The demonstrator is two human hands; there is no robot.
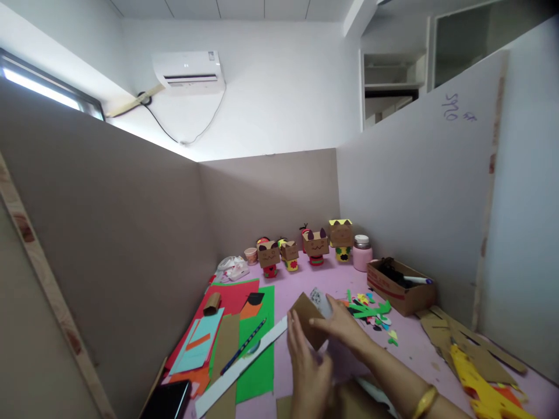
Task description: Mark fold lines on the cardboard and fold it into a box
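Nearest the lens, low and centre: left hand (pixel 308 372), fingers straight and upright, flat against the near face of a small brown box (pixel 311 319), pressing rather than gripping. Right hand (pixel 345 326) just beyond and to the right, wrapped over the box's far right side, fingers curled on it, gold bangle (pixel 424 401) on the wrist. Box held between both hands a little above the pink counter (pixel 410 349), tilted with one corner uppermost, long axis slanting up-left to down-right; right hand holding most of it, left hand nearer the lens. Whether the left thumb hooks an edge: cannot tell.

Left of the hands: white ruler (pixel 244 364) lying diagonally, blue pencil (pixel 243 353) on green paper (pixel 259 349), red paper (pixel 231 297) beyond, a short cardboard tube (pixel 212 303), teal and orange sheets, a dark phone (pixel 168 400) at the near left.

Right of the hands: small green and coloured paper cut-outs (pixel 371 311), an open carton (pixel 399 288) holding a marker, brown card strips and a yellow tool (pixel 478 387) at the near right.

Beyond the hands, along the far partition: four box-headed paper figures (pixel 305 249) in a row, a pink jar (pixel 362 254) at their right end, a small cup at their left end.
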